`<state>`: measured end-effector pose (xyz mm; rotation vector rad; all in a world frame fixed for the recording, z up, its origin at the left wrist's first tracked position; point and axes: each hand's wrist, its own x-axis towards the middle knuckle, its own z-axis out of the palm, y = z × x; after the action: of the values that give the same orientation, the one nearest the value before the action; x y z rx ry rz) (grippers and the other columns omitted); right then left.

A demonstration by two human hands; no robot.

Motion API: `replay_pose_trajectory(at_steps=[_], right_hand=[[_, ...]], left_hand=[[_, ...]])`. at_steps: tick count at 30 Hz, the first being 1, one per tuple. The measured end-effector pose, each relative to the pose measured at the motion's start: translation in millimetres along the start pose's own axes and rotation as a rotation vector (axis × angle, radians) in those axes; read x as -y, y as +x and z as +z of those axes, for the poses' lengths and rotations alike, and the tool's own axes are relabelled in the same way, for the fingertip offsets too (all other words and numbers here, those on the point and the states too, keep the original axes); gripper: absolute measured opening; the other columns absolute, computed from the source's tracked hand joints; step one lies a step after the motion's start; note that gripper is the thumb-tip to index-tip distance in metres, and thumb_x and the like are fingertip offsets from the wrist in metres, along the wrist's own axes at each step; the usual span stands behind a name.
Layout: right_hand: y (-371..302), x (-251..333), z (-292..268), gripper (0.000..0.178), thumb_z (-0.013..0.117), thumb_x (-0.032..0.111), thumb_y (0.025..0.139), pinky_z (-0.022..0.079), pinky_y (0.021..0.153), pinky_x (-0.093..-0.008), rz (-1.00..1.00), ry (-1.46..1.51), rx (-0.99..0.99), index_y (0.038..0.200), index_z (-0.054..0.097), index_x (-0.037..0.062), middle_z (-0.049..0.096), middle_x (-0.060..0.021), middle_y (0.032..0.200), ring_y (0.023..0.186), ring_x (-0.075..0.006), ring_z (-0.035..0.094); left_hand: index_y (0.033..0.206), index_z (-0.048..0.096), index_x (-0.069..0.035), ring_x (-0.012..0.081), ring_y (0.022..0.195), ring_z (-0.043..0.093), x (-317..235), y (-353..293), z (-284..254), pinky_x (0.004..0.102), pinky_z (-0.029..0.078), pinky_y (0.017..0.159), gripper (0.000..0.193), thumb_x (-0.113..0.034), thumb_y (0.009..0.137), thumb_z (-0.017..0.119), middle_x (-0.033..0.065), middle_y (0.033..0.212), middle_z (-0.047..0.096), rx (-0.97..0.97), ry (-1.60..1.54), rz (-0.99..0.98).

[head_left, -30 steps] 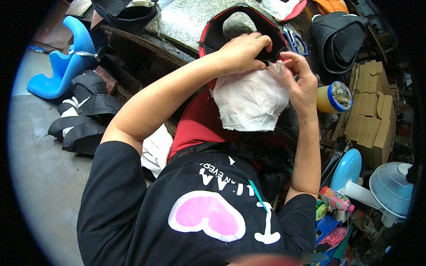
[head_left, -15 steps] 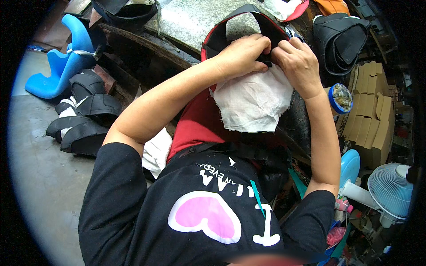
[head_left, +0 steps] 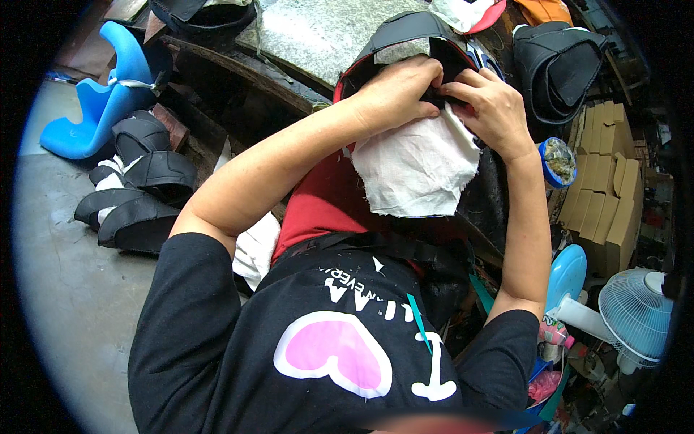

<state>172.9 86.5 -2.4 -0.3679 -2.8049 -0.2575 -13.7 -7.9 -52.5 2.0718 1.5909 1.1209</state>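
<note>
A black curved piece with red edging [head_left: 405,27] was held above the lap, in front of the slab, with its hollow side turned toward the body. At its near edge a white cloth [head_left: 418,170] was hung, its frayed lower end left loose. The piece was gripped by the left hand [head_left: 399,90], the fingers curled over and the thumb set apart from them; what lay between them could not be told. The right hand [head_left: 495,112] was brought to the cloth's upper edge with fingers bent and bunched; whether anything was pinched was hidden. Beneath the cloth, red fabric [head_left: 314,202] was spread over the lap. Beyond the piece, a speckled grey slab [head_left: 318,40] was seen, and blue-handled scissors [head_left: 488,64] were partly covered beside it. Farther right were placed a folded black piece [head_left: 558,72], a blue-rimmed jar [head_left: 559,163] and cardboard boxes [head_left: 600,202].
</note>
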Motion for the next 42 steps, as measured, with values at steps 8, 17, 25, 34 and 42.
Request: replay_pose_trajectory(at_steps=[8,17,25,34,42], right_hand=[[6.0,-9.9,44.5,0.012,0.070,0.025,0.085,0.055,0.076,-0.0376,0.151,0.011,-0.152,0.089,0.069,0.0139,0.067,-0.0015,0.092,0.092,-0.0241,0.065],[-7.1,-5.4,19.4,0.018,0.058,0.015,0.103,0.050,0.076,-0.0227,0.539,1.132,-0.454,0.100,0.069,0.0004,0.069,-0.0003,0.092,0.084,-0.0065,0.061],[-24.0,46.3,-11.7,0.041,0.071,0.048,0.087,0.053,0.066,-0.0428,0.624,-0.002,-0.086,0.086,0.067,0.0075,0.070,-0.0100,0.083,0.074,-0.0332,0.069],[-14.0,33.5,10.0,0.039,0.082,0.021,0.080,0.052,0.068,-0.0327,0.784,0.860,-0.279,0.106,0.057,0.0057,0.067,-0.0081,0.082,0.073,-0.0177,0.065],[-23.5,21.3,30.7,0.026,0.073,0.003,0.083,0.052,0.069,-0.0318,0.828,0.640,-0.415,0.104,0.057,0.0043,0.064,-0.0054,0.081,0.072,-0.0155,0.062]], left_hand=[[0.108,0.058,-0.005,0.0347,0.103,0.061,-2.2,-3.2,2.1,0.0403,0.050,0.090,0.043,-0.016,0.073,0.082,0.0147,0.107,0.059,-0.021,-0.020,0.068],[0.119,0.070,-0.012,0.0349,0.113,0.060,-0.6,-2.1,3.1,0.0417,0.048,0.099,0.045,-0.024,0.077,0.081,0.0165,0.118,0.061,-0.005,0.103,0.066],[0.122,0.069,-0.008,0.0362,0.116,0.059,1.8,-1.0,4.8,0.0426,0.047,0.101,0.051,-0.026,0.076,0.082,0.0187,0.122,0.061,0.013,0.112,0.063],[0.123,0.068,-0.007,0.0360,0.117,0.058,-2.2,-1.7,3.6,0.0420,0.046,0.102,0.052,-0.026,0.077,0.082,0.0191,0.122,0.060,0.026,0.110,0.027],[0.127,0.064,-0.009,0.0360,0.115,0.057,-6.7,-5.0,7.2,0.0429,0.046,0.101,0.053,-0.024,0.078,0.080,0.0175,0.123,0.059,-0.034,0.143,0.011]])
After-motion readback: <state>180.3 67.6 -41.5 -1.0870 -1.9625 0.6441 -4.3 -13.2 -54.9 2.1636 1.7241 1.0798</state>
